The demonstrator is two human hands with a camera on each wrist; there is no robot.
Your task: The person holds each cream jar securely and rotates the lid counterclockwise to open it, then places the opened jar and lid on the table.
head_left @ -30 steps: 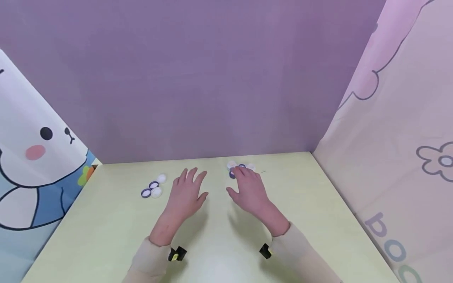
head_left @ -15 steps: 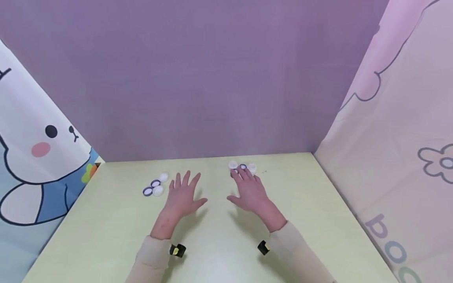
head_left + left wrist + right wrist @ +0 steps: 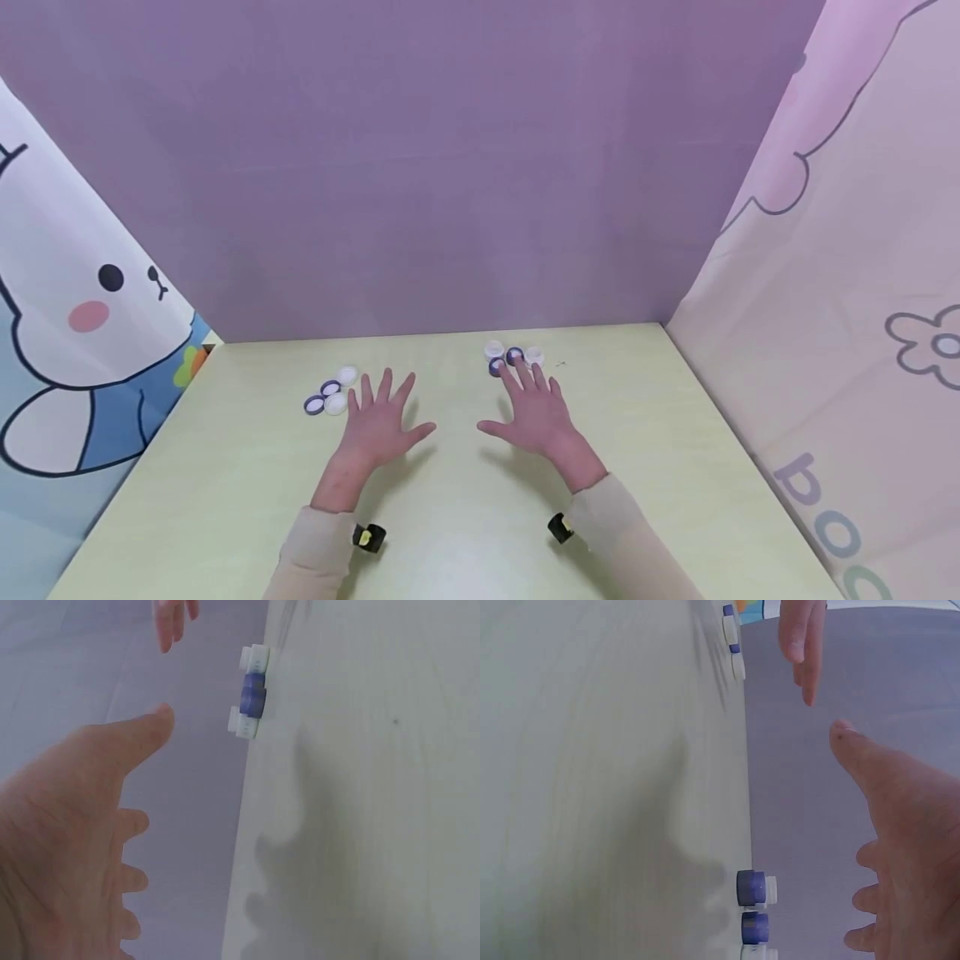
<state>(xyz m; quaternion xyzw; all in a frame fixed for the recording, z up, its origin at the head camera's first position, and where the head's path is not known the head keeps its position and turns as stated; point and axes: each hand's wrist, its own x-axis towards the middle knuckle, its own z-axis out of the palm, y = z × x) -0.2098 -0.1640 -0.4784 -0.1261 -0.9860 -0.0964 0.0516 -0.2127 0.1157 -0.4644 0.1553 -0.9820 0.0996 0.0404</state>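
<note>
Both hands hover over the table with fingers spread and nothing in them. My left hand point(image 3: 377, 429) is just right of a group of small round containers, some with white tops point(image 3: 347, 376) and some with blue rims point(image 3: 314, 406). My right hand point(image 3: 538, 417) is in front of a similar group near the back edge, its fingertips overlapping a blue-rimmed container point(image 3: 497, 367) in the head view. In the left wrist view, blue containers point(image 3: 253, 702) stand between white ones point(image 3: 247, 726). The right wrist view shows blue containers point(image 3: 751, 888) beyond the right fingers.
The pale table point(image 3: 457, 517) ends at a purple backdrop point(image 3: 450, 167). A cartoon-printed sheet point(image 3: 67, 250) stands on the left and a pink printed sheet point(image 3: 847, 292) on the right. Black wrist devices point(image 3: 369, 537) sit at both sleeves. A small mark point(image 3: 561, 363) lies beside the right group.
Both hands have spread their fingers wider, and the left hand has shifted slightly left. More of the right group shows past the right fingertips. The containers stay in place.
</note>
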